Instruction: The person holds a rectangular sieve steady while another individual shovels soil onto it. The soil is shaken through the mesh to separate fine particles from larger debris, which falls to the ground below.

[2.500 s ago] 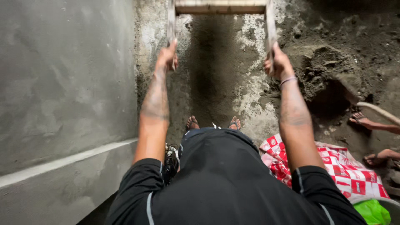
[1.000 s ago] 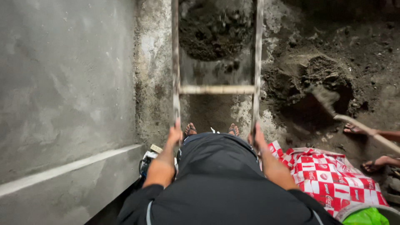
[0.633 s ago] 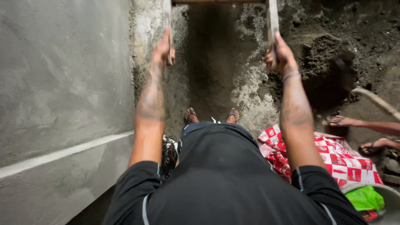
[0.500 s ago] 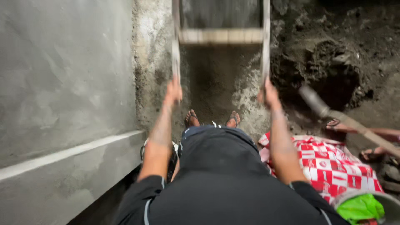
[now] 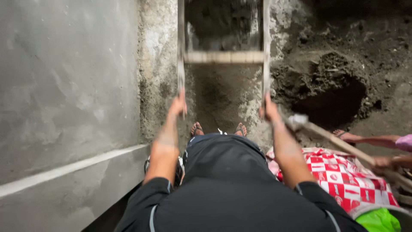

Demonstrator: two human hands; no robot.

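I hold a wooden sieve frame (image 5: pixel 223 57) with both hands, looking down past my black shirt and my sandalled feet. My left hand (image 5: pixel 178 104) grips the frame's left rail. My right hand (image 5: pixel 268 109) grips the right rail. The frame carries dark sand at its far end, above a cross bar. Under it lies a heap of fine sifted sand (image 5: pixel 216 101) on the ground.
A grey plastered wall (image 5: pixel 64 94) runs along the left. A mound of dark soil with a hollow (image 5: pixel 330 92) lies to the right. Another person's hand (image 5: pixel 384 163) works a long-handled tool (image 5: pixel 326 135) there. A red-and-white sack (image 5: pixel 343 180) and a green tub (image 5: pixel 380 221) sit bottom right.
The frame has been shaken back and forth; it is now pulled towards me, arms bent. The other person's tool has swung in closer to my right hand.
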